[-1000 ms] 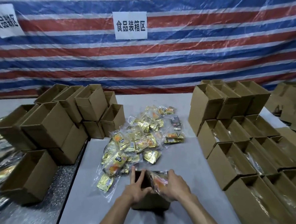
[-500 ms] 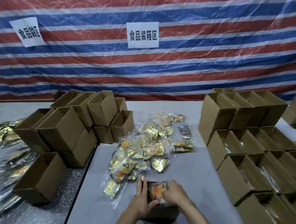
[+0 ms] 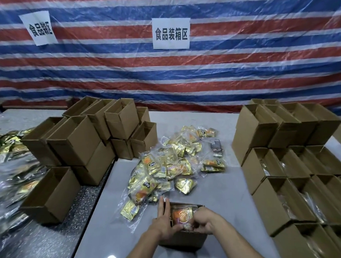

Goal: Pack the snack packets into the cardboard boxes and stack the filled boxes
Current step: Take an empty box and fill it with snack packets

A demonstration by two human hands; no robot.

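A small open cardboard box [image 3: 182,240] stands on the grey table [image 3: 219,195] right in front of me. An orange and gold snack packet [image 3: 182,216] lies in its mouth. My left hand [image 3: 163,223] rests against the box's left wall with straight fingers and its thumb on the packet. My right hand [image 3: 203,220] has curled fingers gripping the packet's right edge inside the box. A heap of gold snack packets [image 3: 173,164] lies just beyond the box.
Empty open boxes [image 3: 90,141] are stacked at the left, one single box [image 3: 50,194] nearer me. Rows of boxes holding packets [image 3: 300,172] fill the right side. More packets [image 3: 7,178] cover a speckled table at far left. A striped tarp hangs behind.
The packet has sunk deeper into the box under both hands. My head has tilted up a little, so the scene sits lower in view.
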